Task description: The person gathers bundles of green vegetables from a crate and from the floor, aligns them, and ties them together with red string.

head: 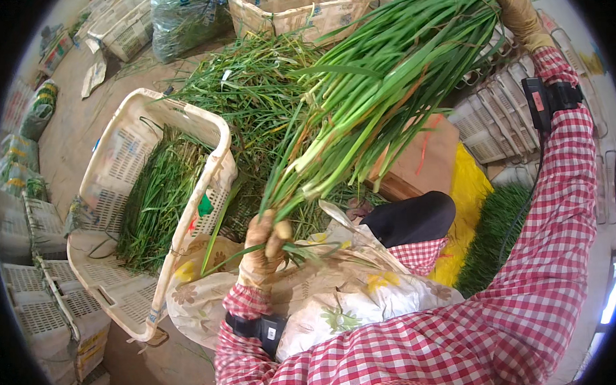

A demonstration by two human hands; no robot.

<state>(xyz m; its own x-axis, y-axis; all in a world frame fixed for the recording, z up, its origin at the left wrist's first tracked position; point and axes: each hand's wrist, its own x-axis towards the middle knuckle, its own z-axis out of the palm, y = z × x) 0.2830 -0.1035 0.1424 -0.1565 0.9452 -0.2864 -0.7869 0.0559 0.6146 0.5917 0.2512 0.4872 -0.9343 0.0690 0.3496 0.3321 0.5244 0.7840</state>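
A big bunch of long flat green leaves, apparently garlic chives, stretches across the upper middle, its pale stem ends low and to the left. My right hand, in a tan glove and partly cut off by the top edge, grips the leafy upper end. My left hand, gloved too and slightly blurred, is closed around a few leaves just below the pale ends. Under it a flower-patterned apron covers my lap. A heap of loose green and yellowed leaves lies beyond the bunch.
A white plastic crate at left holds more greens. Another crate and a filled plastic bag stand behind. Right of my knee are a cardboard box, yellow sheeting, cut greens and stacked crates.
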